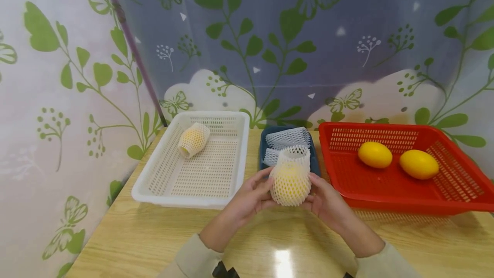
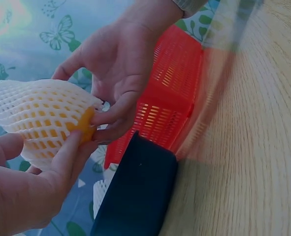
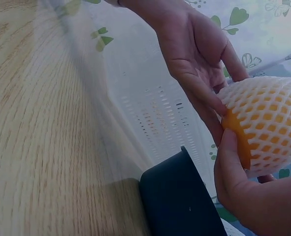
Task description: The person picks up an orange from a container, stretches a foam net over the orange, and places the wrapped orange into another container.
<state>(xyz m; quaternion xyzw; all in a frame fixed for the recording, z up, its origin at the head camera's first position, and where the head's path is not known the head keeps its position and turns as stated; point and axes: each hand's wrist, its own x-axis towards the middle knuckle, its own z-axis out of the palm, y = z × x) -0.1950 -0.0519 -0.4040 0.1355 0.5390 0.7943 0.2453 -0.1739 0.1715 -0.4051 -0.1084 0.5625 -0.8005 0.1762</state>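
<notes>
Both my hands hold a yellow oval fruit (image 1: 290,183) in a white foam net sleeve, above the wooden table and in front of the dark blue tray (image 1: 317,162). My left hand (image 1: 248,196) grips it from the left, my right hand (image 1: 328,200) from the right. The net's loose end stands up as an open collar. Bare yellow skin of the fruit (image 3: 236,137) shows at its lower end, where fingertips of both hands touch it. Folded empty foam nets (image 1: 287,137) lie in the blue tray.
A white basket (image 1: 179,200) on the left contains one netted yellow fruit (image 1: 194,138). To the right, a red basket (image 1: 386,203) has two bare yellow fruits (image 1: 375,155) in it. A patterned cloth (image 1: 247,55) hangs behind the table (image 1: 154,239).
</notes>
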